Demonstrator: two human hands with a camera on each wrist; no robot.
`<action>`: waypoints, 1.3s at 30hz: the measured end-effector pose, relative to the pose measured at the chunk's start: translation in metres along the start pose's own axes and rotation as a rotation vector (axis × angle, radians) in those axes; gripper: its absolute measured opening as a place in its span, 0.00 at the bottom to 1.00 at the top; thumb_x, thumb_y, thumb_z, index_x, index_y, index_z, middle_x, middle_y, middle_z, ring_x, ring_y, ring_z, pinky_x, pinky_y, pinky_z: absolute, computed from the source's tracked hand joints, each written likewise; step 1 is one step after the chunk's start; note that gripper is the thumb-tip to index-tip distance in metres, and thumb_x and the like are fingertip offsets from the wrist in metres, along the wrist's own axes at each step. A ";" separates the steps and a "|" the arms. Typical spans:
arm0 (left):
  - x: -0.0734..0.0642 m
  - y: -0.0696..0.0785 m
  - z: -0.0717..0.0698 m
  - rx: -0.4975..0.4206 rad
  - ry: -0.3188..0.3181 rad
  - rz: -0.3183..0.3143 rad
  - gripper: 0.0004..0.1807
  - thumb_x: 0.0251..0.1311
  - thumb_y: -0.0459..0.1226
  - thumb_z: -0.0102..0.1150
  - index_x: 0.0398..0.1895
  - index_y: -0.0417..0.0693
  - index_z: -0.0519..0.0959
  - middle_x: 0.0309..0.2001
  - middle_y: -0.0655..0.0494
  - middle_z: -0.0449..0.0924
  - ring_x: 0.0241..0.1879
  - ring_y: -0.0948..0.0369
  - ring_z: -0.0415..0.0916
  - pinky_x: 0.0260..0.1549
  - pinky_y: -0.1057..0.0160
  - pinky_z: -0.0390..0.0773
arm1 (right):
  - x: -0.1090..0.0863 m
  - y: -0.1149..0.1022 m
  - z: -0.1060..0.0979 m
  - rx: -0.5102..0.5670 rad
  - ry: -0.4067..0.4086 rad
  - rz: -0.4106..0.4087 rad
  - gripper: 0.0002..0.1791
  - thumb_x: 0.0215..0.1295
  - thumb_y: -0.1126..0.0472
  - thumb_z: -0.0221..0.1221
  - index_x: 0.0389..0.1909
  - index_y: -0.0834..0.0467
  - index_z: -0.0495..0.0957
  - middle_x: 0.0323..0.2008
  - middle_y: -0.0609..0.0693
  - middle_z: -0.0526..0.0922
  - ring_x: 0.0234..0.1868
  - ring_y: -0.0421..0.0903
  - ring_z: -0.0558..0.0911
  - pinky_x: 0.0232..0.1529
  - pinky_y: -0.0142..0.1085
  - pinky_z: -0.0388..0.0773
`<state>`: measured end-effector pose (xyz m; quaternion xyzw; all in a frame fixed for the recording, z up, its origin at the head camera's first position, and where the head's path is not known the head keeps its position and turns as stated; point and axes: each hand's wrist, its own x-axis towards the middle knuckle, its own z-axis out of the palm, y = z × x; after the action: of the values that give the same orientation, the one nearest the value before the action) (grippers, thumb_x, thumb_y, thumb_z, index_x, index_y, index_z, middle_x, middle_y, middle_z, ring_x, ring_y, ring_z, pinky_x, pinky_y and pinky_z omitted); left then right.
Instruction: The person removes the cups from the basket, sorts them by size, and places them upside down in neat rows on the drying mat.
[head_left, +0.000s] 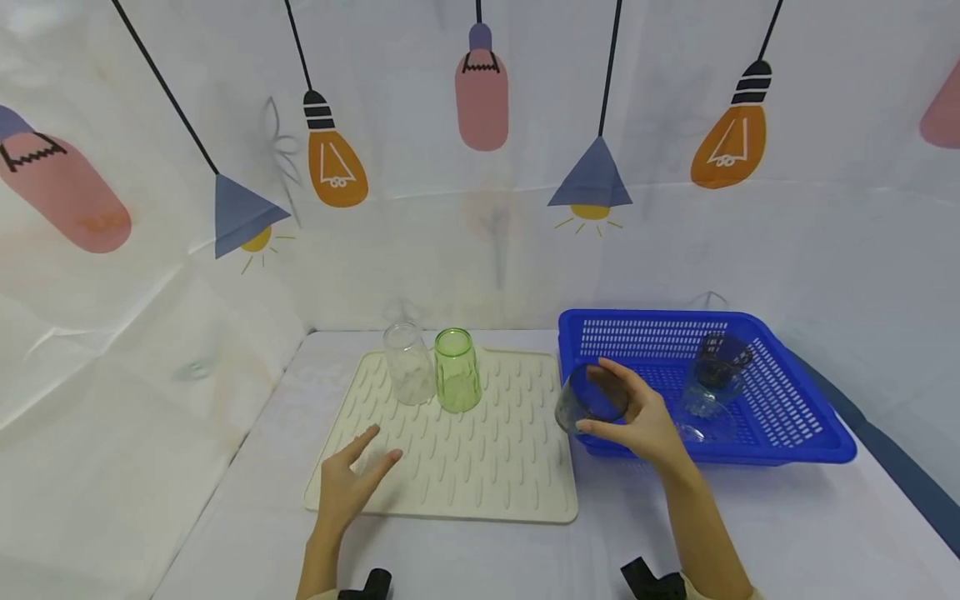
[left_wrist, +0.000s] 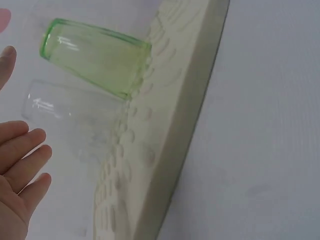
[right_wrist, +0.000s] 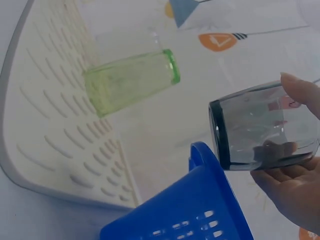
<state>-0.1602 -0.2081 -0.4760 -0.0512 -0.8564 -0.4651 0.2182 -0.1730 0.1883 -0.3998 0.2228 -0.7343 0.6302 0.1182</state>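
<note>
Near the mat (head_left: pixel 510 467), I'm seeing the right hand (head_left: pixel 645 421) pinching a dark glass (head_left: pixel 588 396), the left hand (head_left: pixel 347 479) floating, fingers spread.

Creased white sheeting (head_left: pixel 420 258) printed with orange bulbs (head_left: pixel 337 167), pink lamps (head_left: pixel 482 108) and blue cone-shaped shades (head_left: pixel 592 177) on black cords (head_left: pixel 610 67) rises behind and left of a white-covered table (head_left: pixel 510 562), while a dark blue strip (head_left: pixel 900 467) runs along its right side.

The grey tumbler (right_wrist: pixel 248 129) is smooth, glossy glass.
</note>
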 end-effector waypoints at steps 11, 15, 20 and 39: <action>0.008 0.068 0.011 -0.173 -0.066 0.127 0.24 0.44 0.27 0.70 0.48 0.28 0.78 0.45 0.39 0.82 0.46 0.46 0.80 0.50 0.70 0.75 | 0.001 0.001 0.016 0.016 -0.067 -0.011 0.46 0.42 0.77 0.69 0.65 0.72 0.58 0.57 0.64 0.72 0.59 0.36 0.73 0.61 0.26 0.67; 0.011 0.092 0.015 -0.219 -0.093 0.182 0.22 0.43 0.24 0.70 0.46 0.27 0.78 0.40 0.38 0.83 0.41 0.44 0.82 0.44 0.51 0.81 | 0.003 0.000 0.023 0.031 -0.103 -0.029 0.46 0.42 0.77 0.69 0.65 0.72 0.57 0.57 0.68 0.71 0.60 0.37 0.73 0.61 0.27 0.67; 0.016 0.104 0.026 -0.277 -0.137 0.263 0.21 0.43 0.22 0.68 0.45 0.26 0.78 0.38 0.37 0.83 0.38 0.42 0.81 0.38 0.46 0.81 | 0.002 0.000 0.029 0.047 -0.132 -0.026 0.47 0.41 0.76 0.70 0.65 0.72 0.57 0.57 0.74 0.68 0.60 0.37 0.72 0.61 0.27 0.67; 0.027 0.116 0.078 -0.429 -0.422 0.326 0.31 0.49 0.33 0.70 0.59 0.41 0.72 0.51 0.45 0.79 0.48 0.47 0.78 0.41 0.56 0.82 | 0.000 -0.002 0.051 0.008 -0.152 -0.026 0.45 0.44 0.74 0.70 0.65 0.72 0.58 0.56 0.69 0.72 0.59 0.50 0.73 0.60 0.25 0.67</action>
<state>-0.1760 -0.0820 -0.4116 -0.3273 -0.7459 -0.5727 0.0919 -0.1671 0.1384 -0.4073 0.2798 -0.7358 0.6128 0.0695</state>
